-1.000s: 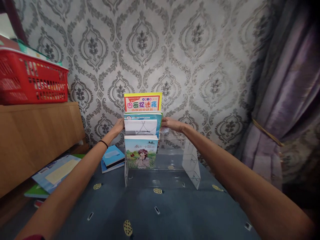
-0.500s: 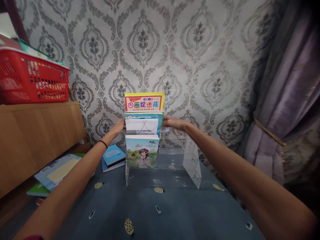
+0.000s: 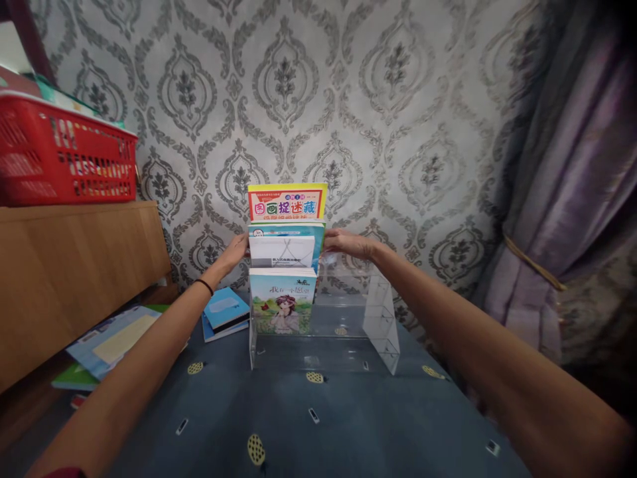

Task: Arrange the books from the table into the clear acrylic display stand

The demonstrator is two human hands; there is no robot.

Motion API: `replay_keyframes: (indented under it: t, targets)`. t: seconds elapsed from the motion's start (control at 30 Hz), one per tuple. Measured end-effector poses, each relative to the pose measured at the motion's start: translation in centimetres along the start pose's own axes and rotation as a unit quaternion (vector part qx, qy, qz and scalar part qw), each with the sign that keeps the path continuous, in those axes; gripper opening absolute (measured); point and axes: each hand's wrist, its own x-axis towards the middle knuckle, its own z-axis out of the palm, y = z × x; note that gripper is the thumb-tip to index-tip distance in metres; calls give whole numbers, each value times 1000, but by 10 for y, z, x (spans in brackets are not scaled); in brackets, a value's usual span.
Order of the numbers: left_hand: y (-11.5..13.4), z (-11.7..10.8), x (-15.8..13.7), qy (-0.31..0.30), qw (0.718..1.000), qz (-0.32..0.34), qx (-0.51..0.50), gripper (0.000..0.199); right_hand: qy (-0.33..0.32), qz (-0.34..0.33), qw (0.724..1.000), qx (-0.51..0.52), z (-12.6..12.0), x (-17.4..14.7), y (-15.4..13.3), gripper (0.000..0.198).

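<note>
A clear acrylic stepped rack (image 3: 383, 332) stands on the table with books stacked upright in tiers on its left side. A yellow-edged book (image 3: 287, 202) is at the back, then a teal book (image 3: 320, 242), a white and grey book (image 3: 282, 249) and, in front, a book with a cartoon child on its cover (image 3: 283, 305). My left hand (image 3: 237, 251) holds the teal book's left edge, its fingertips hidden behind the books. At the right edge, my right hand (image 3: 350, 243) grips the same book with bent fingers, partly seen through the clear plastic.
Blue books (image 3: 227, 310) lie beside the rack on the left. More books (image 3: 117, 338) lie near a wooden cabinet (image 3: 79, 285), which carries a red basket (image 3: 99, 156). A purple curtain (image 3: 562, 219) hangs right. Patterned wallpaper is behind, and a dark blue cloth (image 3: 358, 425) covers the table.
Both hands stay at the sides of the books. My right hand's fingers have shifted very slightly; the books and rack look unmoved.
</note>
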Motion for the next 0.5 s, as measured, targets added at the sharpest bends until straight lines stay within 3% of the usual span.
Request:
replay_keyframes:
  t: [0.33, 0.5]
  targets:
    - [14, -1, 15, 4, 998, 2, -56, 59, -5, -15, 994, 109, 1, -10, -9, 30]
    - [24, 1, 24, -10, 995, -20, -93, 60, 1, -16, 991, 129, 9, -6, -16, 46]
